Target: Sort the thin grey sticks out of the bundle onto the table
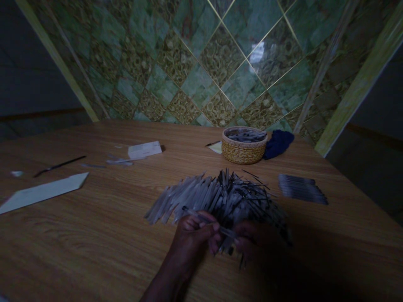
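A clear pen (225, 231) with a dark end runs between my two hands, just in front of a heap of pen parts. My left hand (198, 230) pinches its barrel between thumb and fingers. At the pen's right end, the fingers of my right hand (252, 237) are closed on it; deep shadow covers much of that hand. Behind the hands lie many translucent pen barrels (189, 193), roughly side by side. Dark thin refills (248, 193) are mixed into the heap on the right.
At the back stands a woven basket (244, 151) holding pens, beside a dark blue cloth (278, 143). A row of pens (300, 188) lies at right. On the left are a white box (145, 149), a pale flat strip (44, 192) and a thin dark brush-like stick (59, 166).
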`<move>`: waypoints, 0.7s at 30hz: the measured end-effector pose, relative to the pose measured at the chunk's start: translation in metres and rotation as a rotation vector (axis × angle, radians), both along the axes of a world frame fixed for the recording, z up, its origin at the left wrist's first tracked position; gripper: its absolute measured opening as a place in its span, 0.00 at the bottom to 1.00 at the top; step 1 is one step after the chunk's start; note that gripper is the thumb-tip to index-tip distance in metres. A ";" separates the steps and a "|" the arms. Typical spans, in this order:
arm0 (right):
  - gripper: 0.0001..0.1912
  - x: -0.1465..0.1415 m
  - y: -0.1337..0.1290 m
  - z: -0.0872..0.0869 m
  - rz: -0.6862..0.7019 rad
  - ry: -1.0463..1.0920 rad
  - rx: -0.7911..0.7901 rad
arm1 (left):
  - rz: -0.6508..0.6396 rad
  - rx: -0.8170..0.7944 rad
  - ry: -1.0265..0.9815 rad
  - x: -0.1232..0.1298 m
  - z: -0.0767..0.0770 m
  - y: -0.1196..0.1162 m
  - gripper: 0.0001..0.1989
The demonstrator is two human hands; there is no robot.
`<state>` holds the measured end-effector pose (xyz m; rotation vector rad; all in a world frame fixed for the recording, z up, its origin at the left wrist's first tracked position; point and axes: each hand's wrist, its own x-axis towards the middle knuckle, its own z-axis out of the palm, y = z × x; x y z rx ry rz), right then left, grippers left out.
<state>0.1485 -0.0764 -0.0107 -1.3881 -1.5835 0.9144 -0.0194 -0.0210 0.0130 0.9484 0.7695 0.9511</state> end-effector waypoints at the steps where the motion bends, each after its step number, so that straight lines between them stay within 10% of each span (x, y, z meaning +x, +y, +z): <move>1: 0.06 -0.001 -0.001 0.001 -0.006 -0.007 0.014 | -0.012 -0.008 0.002 0.000 0.000 0.000 0.09; 21: 0.06 0.004 0.008 0.010 -0.014 -0.227 0.078 | 0.045 -0.037 -0.009 0.007 -0.008 0.002 0.11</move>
